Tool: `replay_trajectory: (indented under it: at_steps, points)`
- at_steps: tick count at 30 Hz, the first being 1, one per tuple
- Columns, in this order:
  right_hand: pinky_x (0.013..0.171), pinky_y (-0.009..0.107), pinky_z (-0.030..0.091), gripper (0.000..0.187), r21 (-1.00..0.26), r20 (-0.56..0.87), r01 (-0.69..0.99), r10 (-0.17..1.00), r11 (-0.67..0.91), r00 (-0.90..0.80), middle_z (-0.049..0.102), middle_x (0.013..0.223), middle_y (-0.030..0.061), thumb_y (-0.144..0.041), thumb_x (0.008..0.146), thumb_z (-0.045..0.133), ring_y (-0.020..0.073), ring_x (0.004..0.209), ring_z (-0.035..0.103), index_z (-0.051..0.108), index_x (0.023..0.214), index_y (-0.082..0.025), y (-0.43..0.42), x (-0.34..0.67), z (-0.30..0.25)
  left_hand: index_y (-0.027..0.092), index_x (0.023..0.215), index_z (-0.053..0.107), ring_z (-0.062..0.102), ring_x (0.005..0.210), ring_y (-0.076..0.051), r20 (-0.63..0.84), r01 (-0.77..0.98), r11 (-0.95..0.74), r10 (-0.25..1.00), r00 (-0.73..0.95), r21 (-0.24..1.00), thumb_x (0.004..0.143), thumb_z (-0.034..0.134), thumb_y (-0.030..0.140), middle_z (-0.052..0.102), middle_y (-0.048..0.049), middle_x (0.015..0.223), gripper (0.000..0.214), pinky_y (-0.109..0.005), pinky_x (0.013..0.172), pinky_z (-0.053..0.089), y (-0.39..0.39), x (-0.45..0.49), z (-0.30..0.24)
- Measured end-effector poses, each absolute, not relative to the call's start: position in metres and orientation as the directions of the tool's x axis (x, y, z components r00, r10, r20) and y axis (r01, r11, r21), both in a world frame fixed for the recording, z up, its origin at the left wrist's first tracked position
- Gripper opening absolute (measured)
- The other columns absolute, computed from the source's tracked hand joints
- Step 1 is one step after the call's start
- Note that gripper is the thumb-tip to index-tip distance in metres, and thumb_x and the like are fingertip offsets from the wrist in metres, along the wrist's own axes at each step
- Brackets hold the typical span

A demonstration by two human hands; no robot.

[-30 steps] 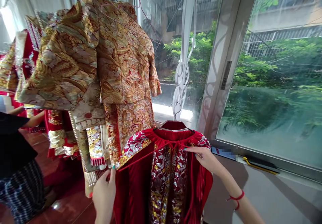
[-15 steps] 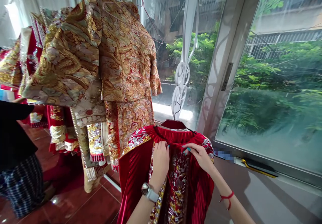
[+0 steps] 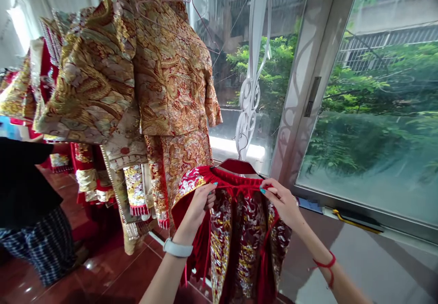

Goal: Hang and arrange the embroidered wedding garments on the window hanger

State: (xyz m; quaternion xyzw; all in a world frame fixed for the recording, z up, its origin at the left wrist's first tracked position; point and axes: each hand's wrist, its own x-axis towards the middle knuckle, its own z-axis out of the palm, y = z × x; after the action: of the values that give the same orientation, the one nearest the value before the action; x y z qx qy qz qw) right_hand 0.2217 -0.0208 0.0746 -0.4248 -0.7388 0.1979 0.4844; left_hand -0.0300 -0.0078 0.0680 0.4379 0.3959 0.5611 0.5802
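A red velvet garment (image 3: 236, 231) with silver and gold embroidery hangs from a red hanger (image 3: 238, 165) in front of the window. My left hand (image 3: 198, 206) is closed on the garment's top edge at the left. My right hand (image 3: 282, 201) is closed on the same edge at the right, a red string round its wrist. A white watch sits on my left wrist.
A gold embroidered jacket and skirt (image 3: 160, 90) hang on a rail to the left, with more red and gold garments behind. A person in a black top and plaid skirt (image 3: 27, 203) stands at the far left. A large window (image 3: 369, 112) and grey sill fill the right.
My left hand rose from the garment's lower left hem to its top edge. Both hands then spread apart along that edge, bunching the fabric and lifting it slightly.
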Motion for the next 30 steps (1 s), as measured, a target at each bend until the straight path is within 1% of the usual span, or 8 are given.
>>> replay_trajectory:
  at_steps: [7, 11, 15, 19, 22, 25, 27, 30]
  points:
    - [0.073, 0.029, 0.042, 0.028, -0.606, 0.484, 0.606, 0.843, 0.516, -0.234, 0.07, 0.088, 0.0017, -0.027, 0.092, 0.041, 0.0184, 0.077, 0.062, 0.068, 0.096, -0.025, -0.035, 0.226, 0.05, 0.02, 0.058, 0.037, 0.014, 0.041, -0.002, -0.053, -0.571, 0.163, 0.978, 0.203, 0.804, 0.07, 0.071, 0.034, 0.021, 0.0126, 0.05, 0.039, -0.018, 0.037, 0.009, -0.019, -0.034, 0.055]
    - [0.071, 0.032, 0.043, 0.022, -0.452, 0.56, 0.802, 0.824, 0.39, -0.085, 0.069, 0.085, 0.004, -0.02, 0.084, 0.051, 0.0211, 0.075, 0.063, 0.072, 0.087, -0.023, -0.032, 0.213, 0.055, 0.017, 0.068, 0.046, 0.015, 0.04, -0.003, -0.02, -0.692, 0.259, 0.943, 0.333, 0.674, 0.079, 0.055, 0.017, 0.022, 0.0107, 0.054, 0.014, -0.017, 0.035, 0.01, -0.017, -0.031, 0.066]
    - [0.066, 0.032, 0.044, 0.021, -0.509, 0.738, 0.745, 0.665, 0.431, 0.119, 0.065, 0.076, 0.0049, -0.024, 0.087, 0.053, 0.0193, 0.067, 0.059, 0.071, 0.077, -0.02, -0.019, 0.189, 0.056, 0.013, 0.083, 0.056, 0.015, 0.043, 0.0, 0.072, -0.687, 0.112, 0.97, 0.234, 0.718, 0.082, 0.06, 0.015, 0.04, 0.0066, 0.066, 0.004, -0.014, 0.037, 0.011, -0.015, -0.027, 0.066]
    - [0.067, 0.033, 0.048, 0.019, -0.579, 0.796, 0.499, 0.578, 0.644, 0.179, 0.068, 0.075, 0.0064, -0.026, 0.085, 0.059, 0.0204, 0.07, 0.061, 0.072, 0.073, -0.02, 0.001, 0.17, 0.066, 0.014, 0.109, 0.066, 0.014, 0.047, -0.002, 0.206, -0.497, -0.052, 0.943, 0.262, 0.866, 0.079, 0.072, 0.03, 0.033, 0.0082, 0.063, 0.034, -0.016, 0.041, 0.014, -0.01, -0.024, 0.065]
    - [0.066, 0.032, 0.049, 0.018, -0.667, 0.685, 0.263, 0.713, 0.697, -0.152, 0.07, 0.073, 0.0046, -0.029, 0.083, 0.063, 0.02, 0.07, 0.063, 0.075, 0.071, -0.022, 0.013, 0.166, 0.081, 0.019, 0.116, 0.067, 0.024, 0.05, -0.006, 0.311, -0.236, -0.246, 0.902, 0.299, 0.94, 0.085, 0.064, 0.037, 0.032, 0.0065, 0.066, 0.037, -0.02, 0.045, 0.023, -0.006, -0.018, 0.071]
    - [0.07, 0.032, 0.05, 0.019, -0.739, 0.546, 0.175, 0.731, 0.651, -0.41, 0.072, 0.077, 0.0042, -0.035, 0.082, 0.066, 0.0204, 0.075, 0.064, 0.078, 0.076, -0.022, 0.018, 0.167, 0.094, 0.022, 0.11, 0.071, 0.044, 0.074, -0.012, 0.467, 0.085, -0.515, 0.827, 0.314, 0.853, 0.09, 0.056, 0.027, 0.042, -0.0005, 0.086, 0.026, -0.026, 0.068, 0.042, -0.004, -0.012, 0.079]
    - [0.074, 0.033, 0.05, 0.02, -0.759, 0.512, 0.165, 0.734, 0.63, -0.446, 0.072, 0.081, 0.0047, -0.039, 0.08, 0.068, 0.021, 0.08, 0.064, 0.079, 0.078, -0.021, 0.018, 0.17, 0.099, 0.022, 0.109, 0.071, 0.044, 0.089, -0.015, 0.51, 0.225, -0.601, 0.784, 0.354, 0.767, 0.091, 0.05, 0.019, 0.04, -0.0014, 0.09, 0.028, -0.03, 0.088, 0.041, -0.003, -0.008, 0.083]
    - [0.078, 0.033, 0.049, 0.023, -0.765, 0.498, 0.157, 0.728, 0.625, -0.47, 0.072, 0.085, 0.0049, -0.041, 0.081, 0.069, 0.0207, 0.083, 0.063, 0.079, 0.081, -0.02, 0.017, 0.174, 0.098, 0.021, 0.107, 0.07, 0.043, 0.091, -0.016, 0.508, 0.307, -0.632, 0.764, 0.398, 0.711, 0.093, 0.043, 0.017, 0.037, -0.0013, 0.091, 0.03, -0.031, 0.095, 0.039, -0.001, -0.006, 0.083]
